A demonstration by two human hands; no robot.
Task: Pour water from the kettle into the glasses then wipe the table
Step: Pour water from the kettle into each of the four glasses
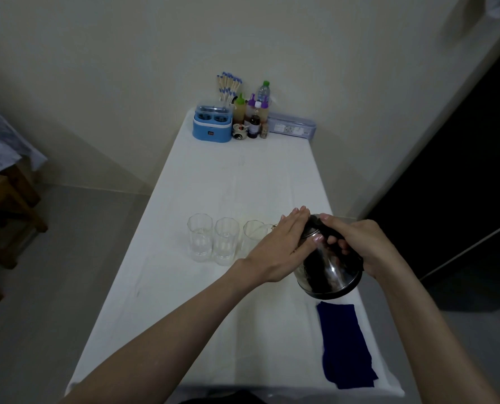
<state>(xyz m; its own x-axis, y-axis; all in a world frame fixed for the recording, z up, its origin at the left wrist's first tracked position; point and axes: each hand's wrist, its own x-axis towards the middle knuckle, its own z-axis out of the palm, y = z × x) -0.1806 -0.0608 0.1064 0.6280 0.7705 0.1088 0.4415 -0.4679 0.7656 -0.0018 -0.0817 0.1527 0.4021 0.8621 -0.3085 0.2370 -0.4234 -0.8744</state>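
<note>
A shiny steel kettle (327, 269) with a black handle is lifted and tilted to the left, its spout over the rightmost of three clear glasses (253, 231). My right hand (359, 246) grips the black handle. My left hand (278, 246) lies flat against the kettle's lid and side, fingers stretched out. The left glass (200, 242) and the middle glass (226, 242) stand in a row beside it on the white table (213, 330). A dark blue cloth (345, 345) lies flat near the table's front right corner.
At the table's far end stand a blue appliance (212, 123), a cup of chopsticks (228, 86), several sauce bottles (253, 115) and a long clear box (291, 125). A wooden stool (7, 211) is at the left; a dark doorway at the right.
</note>
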